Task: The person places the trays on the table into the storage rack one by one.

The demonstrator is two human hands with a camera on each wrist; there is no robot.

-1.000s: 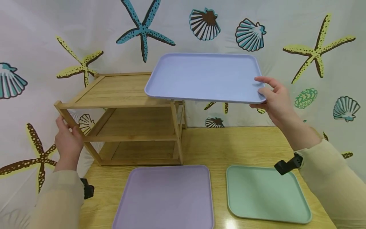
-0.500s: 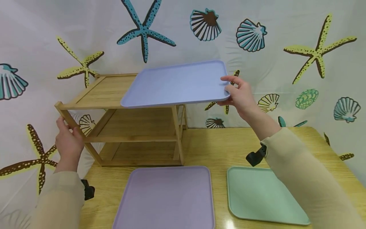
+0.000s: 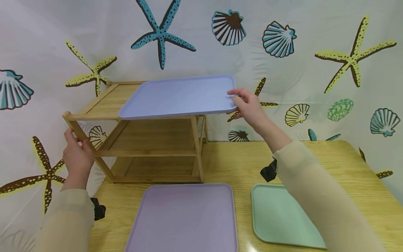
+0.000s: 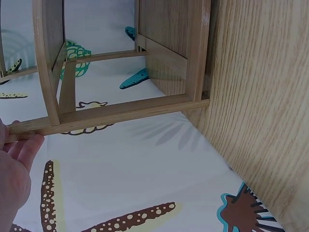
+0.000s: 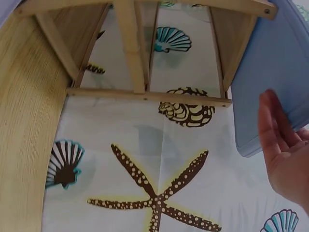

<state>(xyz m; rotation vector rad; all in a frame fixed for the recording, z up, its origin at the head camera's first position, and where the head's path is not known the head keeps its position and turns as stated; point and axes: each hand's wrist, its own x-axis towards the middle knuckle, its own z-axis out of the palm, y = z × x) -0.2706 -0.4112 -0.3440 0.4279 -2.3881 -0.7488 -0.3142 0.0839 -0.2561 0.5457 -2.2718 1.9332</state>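
A blue tray (image 3: 182,96) lies over the right part of the top tier of a three-tier wooden shelf rack (image 3: 148,153). Its right end juts past the rack. My right hand (image 3: 248,108) pinches that right edge, thumb above and other fingers beneath, as the right wrist view shows from below with the tray's underside (image 5: 273,72). Whether the tray touches the top tier along its whole length, I cannot tell. On the left, my left hand (image 3: 78,154) grips the rack's front left post (image 3: 77,129); in the left wrist view its fingers curl round the wood (image 4: 87,118).
A purple tray (image 3: 185,217) lies on the wooden table (image 3: 239,164) in front of the rack. To its right is a green tray (image 3: 280,213), partly behind my right sleeve. A white cloth (image 3: 201,63) printed with starfish and shells hangs behind and at the sides.
My right hand has carried the blue tray left and its right end down, from the rack's right side to over its top tier. The left hand has kept its grip on the post.
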